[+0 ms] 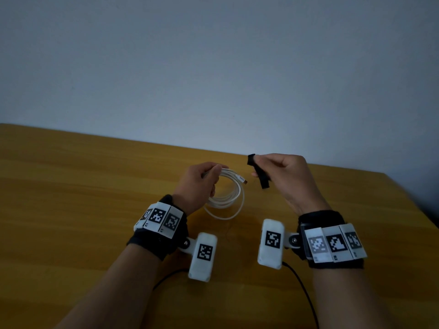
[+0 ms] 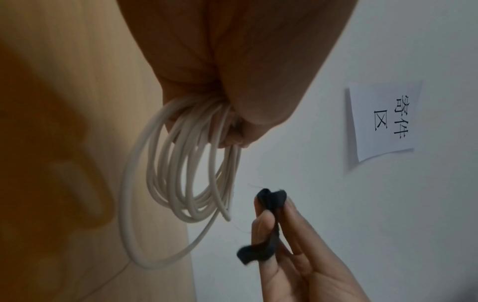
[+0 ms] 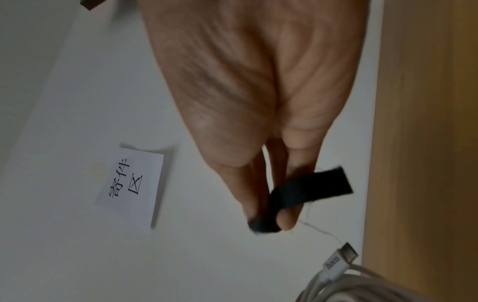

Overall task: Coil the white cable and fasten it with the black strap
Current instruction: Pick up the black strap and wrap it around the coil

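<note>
A broad counter (image 1: 71,186) of smooth, honey-coloured wood grain runs up to a plain matte wall (image 1: 213,55). On that wall hangs a small rectangular paper note (image 2: 383,120) with printed black characters.

Above the counter, near its far edge, the left hand (image 1: 197,184) curls its grip round one side of the white cable (image 1: 228,193), a round bundle of several thin, smooth, rubbery loops. One wider loop sags lower than the rest toward the counter. A flat metal plug (image 3: 349,250) on a white moulded end sticks out of the coil toward the right.

Just right of the coil, apart from it, the right hand (image 1: 285,176) is raised over the counter. Its fingertips (image 3: 287,219) pinch the black strap (image 1: 259,172), a short, flat, fuzzy fabric band bent over them, one squared end hanging free.
</note>
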The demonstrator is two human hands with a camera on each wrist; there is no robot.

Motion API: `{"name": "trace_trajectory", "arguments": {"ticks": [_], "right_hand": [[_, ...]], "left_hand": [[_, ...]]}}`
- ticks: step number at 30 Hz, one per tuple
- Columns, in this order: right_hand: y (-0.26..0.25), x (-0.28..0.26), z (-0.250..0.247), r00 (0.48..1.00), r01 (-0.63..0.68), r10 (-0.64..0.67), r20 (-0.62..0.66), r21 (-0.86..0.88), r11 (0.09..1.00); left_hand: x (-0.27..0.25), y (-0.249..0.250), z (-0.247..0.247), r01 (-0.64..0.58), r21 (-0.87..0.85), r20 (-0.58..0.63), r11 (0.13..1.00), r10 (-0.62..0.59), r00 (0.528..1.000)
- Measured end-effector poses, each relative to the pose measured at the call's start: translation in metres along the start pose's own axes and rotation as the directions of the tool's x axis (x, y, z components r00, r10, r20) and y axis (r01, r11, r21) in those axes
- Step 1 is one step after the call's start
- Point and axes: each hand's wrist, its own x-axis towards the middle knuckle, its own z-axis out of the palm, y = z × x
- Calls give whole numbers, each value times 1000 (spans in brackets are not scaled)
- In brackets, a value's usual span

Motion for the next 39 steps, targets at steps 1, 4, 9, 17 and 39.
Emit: {"name": "trace_trajectory", "arguments": {"ticks": [1, 4, 9, 17, 39], "right_hand": [[0, -1, 0, 1000, 25, -25, 8, 2, 1000], [2, 0, 0, 999, 42, -42, -16, 29, 999], [4, 2, 0, 997, 57, -56, -52, 25, 998], [2, 0, -1, 999, 26, -22, -39, 98, 995], [5, 3, -2, 997, -12, 7, 73, 77, 997]], "left_hand": [[0, 0, 0, -2, 1, 1, 1000, 2, 1000], [1, -1, 0, 0, -2, 1, 1000, 0, 1000], [2, -2, 0, 4, -7, -2, 1000, -4, 1000], [1, -2, -1, -7, -2, -6, 1000, 7, 1000], [0, 1, -2, 9, 11, -13, 1000, -9, 1000]]}}
